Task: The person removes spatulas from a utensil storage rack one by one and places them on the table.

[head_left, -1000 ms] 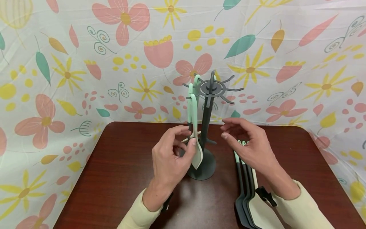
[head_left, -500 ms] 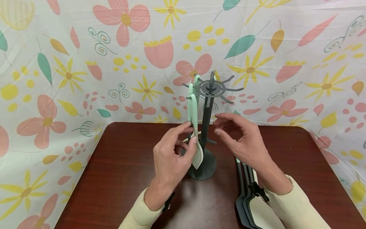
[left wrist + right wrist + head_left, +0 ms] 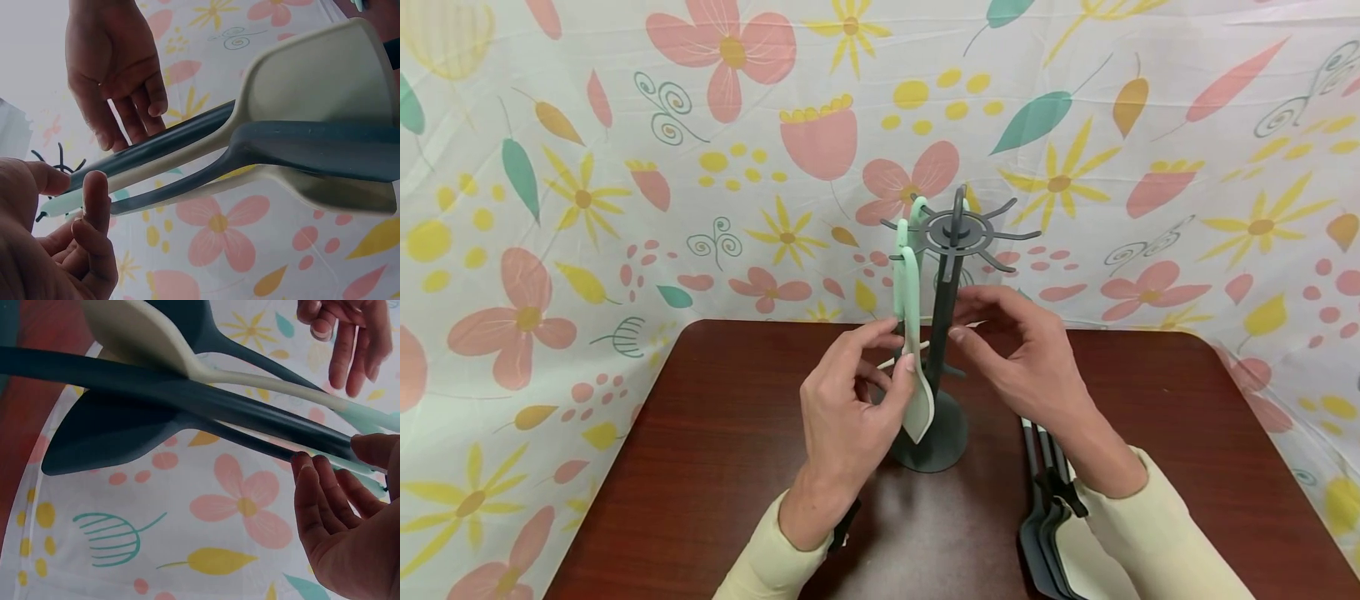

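Observation:
A dark utensil stand (image 3: 945,317) with a ring of hooks rises from a round base. Several mint-handled kitchen utensils hang on its left side, among them a cream turner (image 3: 319,81) and a dark utensil (image 3: 312,147). My left hand (image 3: 853,400) is at these hanging utensils, thumb and fingers spread apart, thumb tip by the cream head in the head view. On the pole's other side is my right hand (image 3: 1030,358), its fingers loosely bent and its thumb tip right at the pole. Neither hand visibly grips anything.
At the right of the brown table (image 3: 715,467) lies a row of dark utensils (image 3: 1037,525) beside a cream turner head (image 3: 1090,558), partly under the right forearm. Free hooks stick out on the stand's right. A flowered cloth (image 3: 700,167) hangs behind the table.
My right hand has moved left, from above the lying utensils to the stand's pole. The left hand stays almost still by the hanging utensils.

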A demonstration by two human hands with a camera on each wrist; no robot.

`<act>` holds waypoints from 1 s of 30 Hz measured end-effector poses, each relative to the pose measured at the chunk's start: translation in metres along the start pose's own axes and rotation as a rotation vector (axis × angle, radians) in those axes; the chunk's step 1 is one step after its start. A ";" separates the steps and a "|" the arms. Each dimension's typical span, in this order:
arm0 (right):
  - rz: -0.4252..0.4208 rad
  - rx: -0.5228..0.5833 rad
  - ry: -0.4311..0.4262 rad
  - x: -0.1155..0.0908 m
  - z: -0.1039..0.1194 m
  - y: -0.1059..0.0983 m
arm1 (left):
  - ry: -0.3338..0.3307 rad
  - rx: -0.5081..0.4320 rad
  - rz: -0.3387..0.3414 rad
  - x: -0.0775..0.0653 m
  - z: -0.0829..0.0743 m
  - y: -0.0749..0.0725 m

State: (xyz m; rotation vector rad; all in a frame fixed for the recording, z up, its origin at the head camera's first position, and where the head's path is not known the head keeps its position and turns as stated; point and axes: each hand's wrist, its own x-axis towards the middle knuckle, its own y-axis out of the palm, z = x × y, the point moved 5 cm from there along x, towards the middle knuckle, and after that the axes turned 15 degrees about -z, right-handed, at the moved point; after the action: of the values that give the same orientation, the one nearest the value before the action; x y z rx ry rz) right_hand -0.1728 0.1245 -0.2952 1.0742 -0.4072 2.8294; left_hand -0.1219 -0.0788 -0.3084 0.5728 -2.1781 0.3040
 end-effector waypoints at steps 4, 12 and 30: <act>-0.002 0.015 0.011 0.000 0.001 0.003 | 0.002 0.007 0.001 0.000 0.001 0.000; -0.004 0.038 0.001 0.003 0.002 0.007 | 0.014 0.020 0.002 0.001 0.001 0.001; -0.031 0.034 0.040 0.002 0.001 0.012 | 0.025 0.026 0.011 0.002 0.002 0.002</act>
State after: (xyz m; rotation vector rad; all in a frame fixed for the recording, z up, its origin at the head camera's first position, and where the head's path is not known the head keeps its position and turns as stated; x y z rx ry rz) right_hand -0.1761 0.1132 -0.2959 1.0194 -0.3376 2.8350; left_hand -0.1257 -0.0783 -0.3078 0.5689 -2.1568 0.3435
